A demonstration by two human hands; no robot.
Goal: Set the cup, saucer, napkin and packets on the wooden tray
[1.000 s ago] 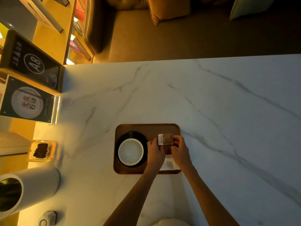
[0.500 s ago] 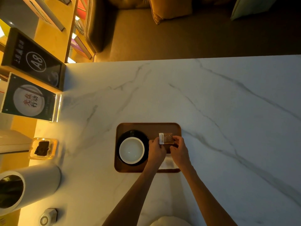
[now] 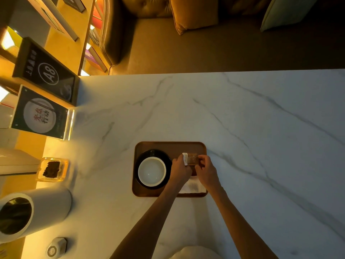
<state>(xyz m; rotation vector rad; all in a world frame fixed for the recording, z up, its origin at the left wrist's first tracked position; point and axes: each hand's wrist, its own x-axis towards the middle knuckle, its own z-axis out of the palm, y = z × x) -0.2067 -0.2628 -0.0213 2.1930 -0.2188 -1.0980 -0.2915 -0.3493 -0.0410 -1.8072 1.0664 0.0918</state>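
The setting was a white, grey-veined marble table (image 3: 242, 128) under warm lamp light, with a brown leather sofa (image 3: 119, 30) beyond its far edge. At the far left stood two dark upright table signs (image 3: 44, 75), a small clear glass dish of dark matter (image 3: 52, 169) and a white cylindrical bin (image 3: 35, 212); none of these belonged to your task.

Near the table's middle lay the rounded rectangular wooden tray (image 3: 168, 146). On its left half sat the black round saucer (image 3: 143, 156), and the white round cup (image 3: 152, 171) stood on it, empty as far as could be seen. Right of the cup, your left hand (image 3: 180, 170) pinched the white end of a small brown square packet (image 3: 190, 158) between thumb and fingertips. Your right hand (image 3: 207, 171) pinched the packet's opposite edge. The packet hung over the tray's right half; whether it touched the wood could not be told. Below your hands, the white folded napkin (image 3: 193, 186) lay at the tray's near right corner.

The step in hand appeared to be the setting of the packets, the last of the four items. Only one packet could be made out; whether others lay beneath it was unclear. The next move probably called for you to lower it flat on the bare wood beyond the napkin, then release both pinches.
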